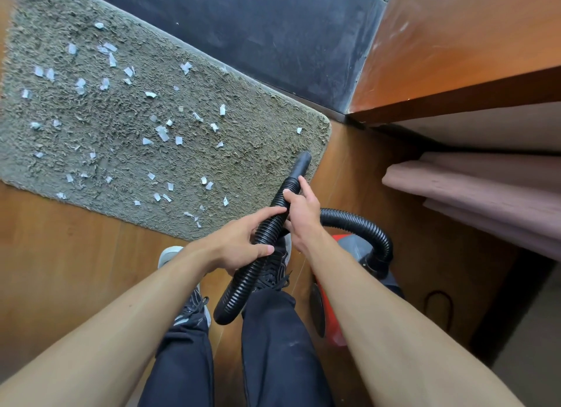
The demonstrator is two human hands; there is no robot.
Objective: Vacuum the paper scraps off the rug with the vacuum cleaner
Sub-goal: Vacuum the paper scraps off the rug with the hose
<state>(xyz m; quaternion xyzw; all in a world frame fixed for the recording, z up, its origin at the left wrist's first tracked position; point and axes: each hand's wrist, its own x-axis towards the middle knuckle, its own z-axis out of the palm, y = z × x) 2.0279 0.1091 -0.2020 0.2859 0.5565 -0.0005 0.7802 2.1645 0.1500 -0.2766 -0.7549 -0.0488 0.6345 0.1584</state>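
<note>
Both forearms reached forward just short of the rug's near edge, the left hand curled round the ribbed black hose and the right hand gripping it just ahead, forefinger stretched along it toward the rug. The red vacuum cleaner stood on the floor off the rug's near right corner, with the nozzle over that corner. Paper scraps lay strewn across the rug's middle and left.

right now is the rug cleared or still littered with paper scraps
Still littered: white paper scraps lie scattered across the rug; the hose tip is over its right edge.
</note>
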